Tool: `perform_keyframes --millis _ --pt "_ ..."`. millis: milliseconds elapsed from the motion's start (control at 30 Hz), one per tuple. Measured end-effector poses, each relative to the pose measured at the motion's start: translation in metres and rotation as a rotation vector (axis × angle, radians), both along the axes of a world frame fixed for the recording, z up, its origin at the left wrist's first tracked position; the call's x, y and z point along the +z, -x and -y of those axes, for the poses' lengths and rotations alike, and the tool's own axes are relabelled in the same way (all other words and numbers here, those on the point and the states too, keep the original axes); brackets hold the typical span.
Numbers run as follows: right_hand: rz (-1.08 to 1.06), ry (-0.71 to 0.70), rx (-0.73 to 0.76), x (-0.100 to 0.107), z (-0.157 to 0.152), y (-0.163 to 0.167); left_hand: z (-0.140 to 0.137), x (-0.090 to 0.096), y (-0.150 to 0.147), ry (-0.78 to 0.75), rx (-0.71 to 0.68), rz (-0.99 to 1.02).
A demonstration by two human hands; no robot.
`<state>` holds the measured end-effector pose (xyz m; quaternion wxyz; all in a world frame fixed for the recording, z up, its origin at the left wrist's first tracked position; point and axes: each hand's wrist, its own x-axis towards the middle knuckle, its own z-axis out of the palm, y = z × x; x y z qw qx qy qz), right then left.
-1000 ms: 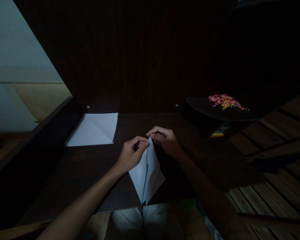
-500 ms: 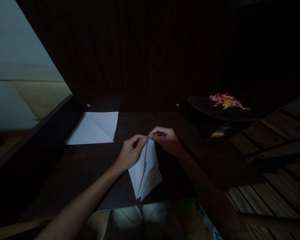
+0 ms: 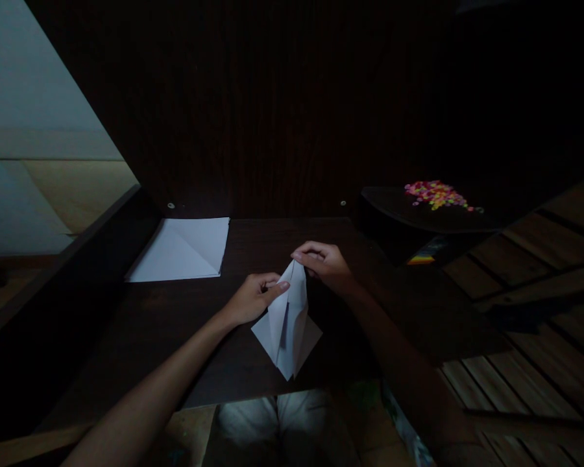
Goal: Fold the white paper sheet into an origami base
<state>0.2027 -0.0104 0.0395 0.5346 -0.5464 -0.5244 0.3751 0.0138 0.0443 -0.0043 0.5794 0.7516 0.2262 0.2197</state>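
Note:
A folded sheet of white paper (image 3: pixel 296 311) is held over the front part of the dark desk, its narrow tip pointing away from me and its wider flaps toward me. My right hand (image 3: pixel 324 264) pinches that tip between thumb and fingers. Lower down, my left hand (image 3: pixel 257 297) grips the paper's left edge, thumb on top and fingers partly hidden behind it. A slit-like gap runs down the middle between the folded layers.
A stack of white paper (image 3: pixel 185 243) with a diagonal crease lies at the back left of the desk (image 3: pixel 160 337). At right, a pile of small colourful pieces (image 3: pixel 438 194) rests on a dark rounded shelf (image 3: pixel 394 211). A raised side panel (image 3: pixel 78 253) borders the left.
My left hand has slid down from the tip along the paper's left edge. My right hand still pinches the tip, slightly farther away. The paper has turned straighter and its lower flaps spread wider.

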Motion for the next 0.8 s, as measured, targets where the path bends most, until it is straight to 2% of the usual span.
perform_keyframes --millis 300,600,800 --pt "0.037 -0.026 0.000 -0.019 -0.007 0.010 -0.003 -0.002 -0.005 -0.180 0.230 0.061" --pt "0.011 -0.080 -0.058 -0.021 -0.012 0.004 -0.008 -0.004 -0.006 -0.071 0.154 0.124" --pt "-0.013 -0.100 -0.110 -0.023 -0.014 0.003 -0.008 -0.004 -0.006 -0.043 0.210 0.103"
